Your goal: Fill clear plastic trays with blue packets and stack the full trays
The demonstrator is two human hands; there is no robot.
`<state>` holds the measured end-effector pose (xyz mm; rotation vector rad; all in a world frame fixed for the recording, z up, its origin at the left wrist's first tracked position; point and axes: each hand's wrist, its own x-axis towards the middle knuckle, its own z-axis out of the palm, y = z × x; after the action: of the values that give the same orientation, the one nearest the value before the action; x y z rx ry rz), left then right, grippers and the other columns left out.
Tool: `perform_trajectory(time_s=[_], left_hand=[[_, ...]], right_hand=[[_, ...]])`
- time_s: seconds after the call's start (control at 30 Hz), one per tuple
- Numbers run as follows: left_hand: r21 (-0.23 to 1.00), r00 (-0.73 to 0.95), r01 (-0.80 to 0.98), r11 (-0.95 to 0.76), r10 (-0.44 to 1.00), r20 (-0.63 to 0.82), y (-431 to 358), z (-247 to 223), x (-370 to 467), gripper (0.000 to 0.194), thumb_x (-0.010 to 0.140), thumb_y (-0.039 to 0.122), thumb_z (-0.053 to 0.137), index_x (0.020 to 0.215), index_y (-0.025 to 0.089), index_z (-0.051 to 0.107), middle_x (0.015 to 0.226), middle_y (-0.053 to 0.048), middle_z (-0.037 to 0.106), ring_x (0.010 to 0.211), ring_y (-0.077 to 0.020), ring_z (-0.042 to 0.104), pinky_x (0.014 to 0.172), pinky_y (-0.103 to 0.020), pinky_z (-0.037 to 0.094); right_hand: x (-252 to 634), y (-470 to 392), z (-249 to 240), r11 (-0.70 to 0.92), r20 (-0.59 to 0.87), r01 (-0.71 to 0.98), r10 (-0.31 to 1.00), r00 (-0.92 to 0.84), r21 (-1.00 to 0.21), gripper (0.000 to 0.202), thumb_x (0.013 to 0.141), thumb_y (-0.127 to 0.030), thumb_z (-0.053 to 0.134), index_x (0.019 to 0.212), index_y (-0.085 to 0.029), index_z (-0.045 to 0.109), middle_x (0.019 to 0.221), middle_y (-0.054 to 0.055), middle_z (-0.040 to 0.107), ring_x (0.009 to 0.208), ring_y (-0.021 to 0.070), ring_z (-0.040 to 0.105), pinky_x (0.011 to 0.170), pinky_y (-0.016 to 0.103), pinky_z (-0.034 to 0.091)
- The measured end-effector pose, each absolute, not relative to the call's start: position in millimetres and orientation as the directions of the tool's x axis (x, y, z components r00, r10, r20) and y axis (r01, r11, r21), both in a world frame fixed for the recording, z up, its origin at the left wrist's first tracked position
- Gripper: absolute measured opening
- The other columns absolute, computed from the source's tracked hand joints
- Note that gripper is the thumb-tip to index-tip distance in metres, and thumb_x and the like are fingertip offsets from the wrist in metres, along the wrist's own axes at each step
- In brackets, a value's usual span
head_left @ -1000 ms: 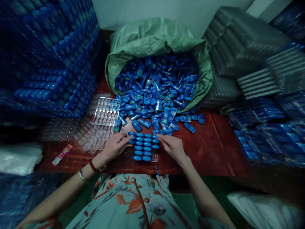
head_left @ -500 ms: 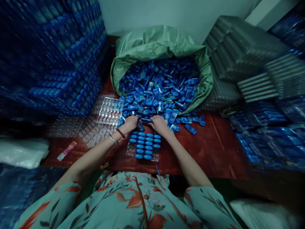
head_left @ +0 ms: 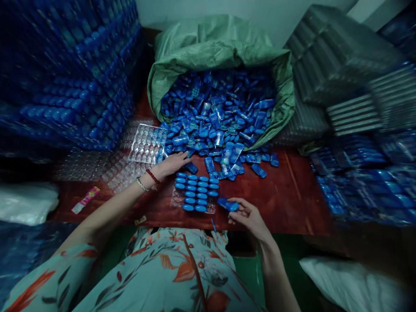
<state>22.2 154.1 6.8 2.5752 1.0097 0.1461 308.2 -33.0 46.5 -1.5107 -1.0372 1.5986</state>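
Note:
My right hand pinches a small blue oval-ended packet between thumb and fingers, just right of the clear tray. My left hand lies with fingers stretched out at the front edge of the pile of blue packets. Close to its fingertips is a loose dark-blue packet. Between my hands, a clear moulded tray on the table bears rows of glossy blue oval pieces; bare hollows show along its left side and lower right corner.
A green woven sack lies open behind the pile. Clear empty trays lie left on the red table. Tall stacks of filled blue trays rise at left, grey tray stacks at right. A pink wrapper lies front left.
My right hand has moved from the pile toward me and to the right, now with a blue packet. My left hand has shifted slightly left, its fingers straighter. The view has tilted a little.

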Motion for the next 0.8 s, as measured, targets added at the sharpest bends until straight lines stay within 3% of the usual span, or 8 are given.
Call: perform_trajectory(time_s=[0.1, 0.2, 0.3, 0.4, 0.47, 0.53, 0.63, 0.8], left_hand=[[0.408, 0.738, 0.616, -0.674, 0.675, 0.002, 153.3, 3.6, 22.9, 0.035, 0.087, 0.008, 0.034, 0.115, 0.015, 0.053, 0.113, -0.011, 0.054, 0.099, -0.0199, 0.052, 0.086, -0.032, 0.041], [0.465, 0.71, 0.619, -0.633, 0.704, 0.012, 149.7, 6.3, 16.0, 0.03, 0.09, 0.018, 0.036, 0.116, 0.011, 0.05, 0.105, -0.012, 0.057, 0.091, -0.0194, 0.056, 0.08, -0.031, 0.045], [0.591, 0.624, 0.594, -0.546, 0.776, 0.09, 135.2, 18.3, 1.7, 0.03, 0.092, 0.024, 0.037, 0.117, 0.013, 0.048, 0.106, -0.011, 0.059, 0.09, -0.0181, 0.058, 0.081, -0.031, 0.046], [0.661, 0.476, 0.59, -0.463, 0.861, 0.179, 105.3, 35.8, -16.0, 0.03, 0.092, 0.03, 0.038, 0.116, 0.015, 0.05, 0.105, -0.008, 0.06, 0.091, -0.0174, 0.057, 0.083, -0.031, 0.046], [0.671, 0.373, 0.617, -0.411, 0.904, 0.21, 79.8, 46.6, -26.7, 0.028, 0.092, 0.031, 0.04, 0.112, 0.016, 0.052, 0.101, -0.007, 0.06, 0.09, -0.0167, 0.056, 0.083, -0.031, 0.046], [0.686, 0.303, 0.625, -0.371, 0.926, 0.225, 54.3, 54.0, -35.4, 0.024, 0.092, 0.031, 0.042, 0.108, 0.018, 0.054, 0.097, -0.005, 0.059, 0.088, -0.0162, 0.055, 0.081, -0.031, 0.046], [0.696, 0.314, 0.618, -0.366, 0.926, 0.208, 23.2, 55.8, -42.7, 0.019, 0.09, 0.028, 0.046, 0.104, 0.019, 0.055, 0.095, -0.005, 0.058, 0.089, -0.0164, 0.055, 0.079, -0.03, 0.046], [0.676, 0.391, 0.627, -0.388, 0.907, 0.158, 2.5, 40.8, -33.8, 0.016, 0.09, 0.023, 0.044, 0.104, 0.018, 0.053, 0.093, -0.006, 0.058, 0.087, -0.0166, 0.057, 0.077, -0.03, 0.048]], right_hand=[[287.1, -39.1, 32.1, -0.418, -0.415, -0.057, 0.908, -0.057, -0.907, 0.04, 0.065, -0.036, 0.071, 0.096, -0.018, 0.054, 0.061, -0.003, 0.063, 0.05, 0.0134, 0.061, 0.048, 0.023, 0.049], [270.9, -33.6, 13.6, -0.332, -0.335, -0.063, 0.942, 0.031, -0.941, 0.036, 0.076, -0.046, 0.057, 0.098, -0.02, 0.047, 0.057, -0.003, 0.062, 0.045, 0.0144, 0.06, 0.044, 0.024, 0.047], [268.9, -30.6, -0.3, -0.227, -0.205, 0.264, 0.973, 0.107, -0.937, 0.029, 0.084, -0.045, 0.045, 0.1, -0.02, 0.048, 0.059, -0.002, 0.062, 0.047, 0.0142, 0.059, 0.047, 0.024, 0.047], [274.9, -34.2, -4.9, -0.027, -0.001, 0.735, 0.999, 0.035, -0.677, 0.026, 0.089, -0.034, 0.04, 0.106, -0.018, 0.053, 0.078, 0.005, 0.068, 0.069, 0.0172, 0.064, 0.062, 0.027, 0.05], [277.8, -37.0, -1.9, 0.108, 0.066, 0.894, 0.994, -0.088, -0.436, 0.029, 0.09, -0.027, 0.036, 0.11, -0.016, 0.054, 0.09, 0.009, 0.067, 0.082, 0.0195, 0.063, 0.069, 0.029, 0.049], [277.4, -37.6, 6.4, 0.196, 0.042, 0.95, 0.981, -0.192, -0.244, 0.029, 0.09, -0.02, 0.035, 0.113, -0.015, 0.053, 0.09, 0.01, 0.066, 0.085, 0.0201, 0.061, 0.071, 0.028, 0.047], [270.4, -33.4, 26.3, 0.27, -0.08, 0.962, 0.959, -0.273, -0.052, 0.028, 0.087, -0.011, 0.038, 0.11, -0.016, 0.053, 0.083, 0.007, 0.063, 0.081, 0.0196, 0.058, 0.067, 0.027, 0.044], [248.6, -21.2, 53.9, 0.352, -0.228, 0.931, 0.918, -0.324, 0.094, 0.025, 0.083, -0.003, 0.039, 0.1, -0.015, 0.053, 0.078, 0.01, 0.061, 0.072, 0.0209, 0.056, 0.059, 0.029, 0.039]])
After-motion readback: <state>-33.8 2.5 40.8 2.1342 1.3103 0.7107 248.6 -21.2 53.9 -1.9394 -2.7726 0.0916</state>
